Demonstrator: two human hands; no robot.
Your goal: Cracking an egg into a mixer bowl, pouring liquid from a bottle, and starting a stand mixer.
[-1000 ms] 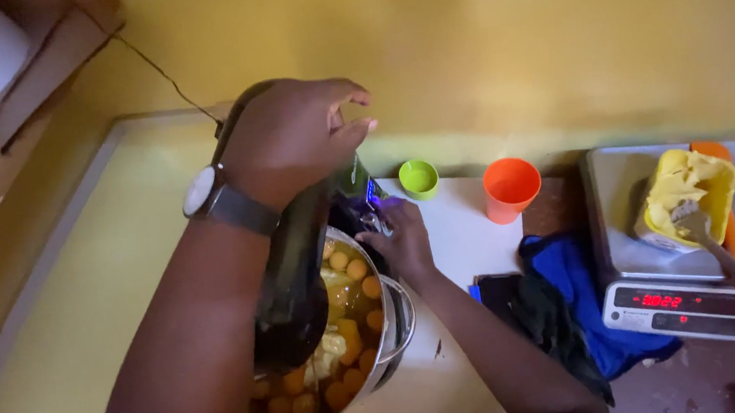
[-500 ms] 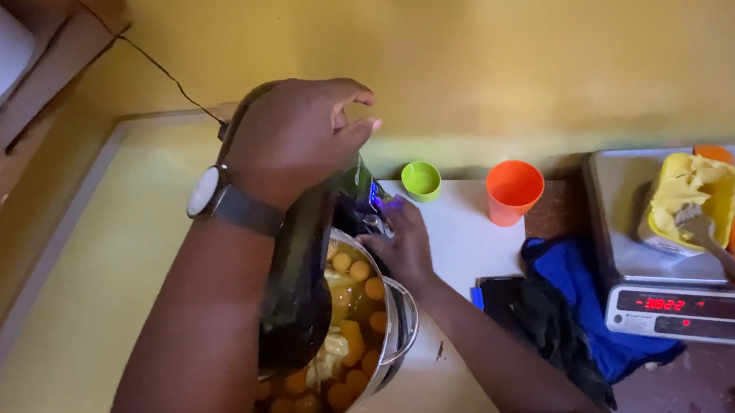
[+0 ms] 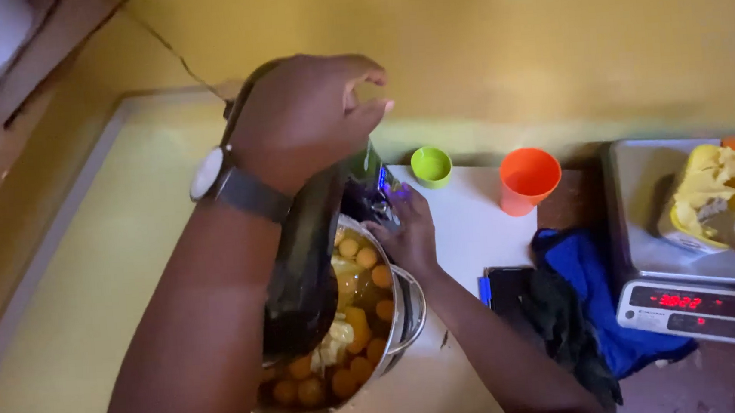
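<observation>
A: Start at the fingers. What is the left hand (image 3: 305,120) doing?

B: Its fingers curl loosely over the top of the dark mixer head (image 3: 302,254), palm pressing down. It rests there more than it clamps. A wristwatch (image 3: 210,173) sits at the wrist.

A: And the right hand (image 3: 406,234)?

B: Its fingers are bunched narrow against the lit control (image 3: 385,184) on the mixer's side, at about 1 o'clock from the steel bowl (image 3: 405,316). Whether they pinch a knob or just touch it, I cannot tell.

A: Where is the bowl itself?

B: Directly under the mixer head, on the white counter (image 3: 464,226), full of whole egg yolks (image 3: 362,258) and pale lumps.

A: What might go wrong?

B: Likely splashing: the bowl looks quite full, so a sudden high speed could fling egg over the rim toward the dark cloth (image 3: 557,323) and blue cloth (image 3: 594,303) at 3 o'clock. If the head isn't seated, it could lift under the left palm.
</observation>
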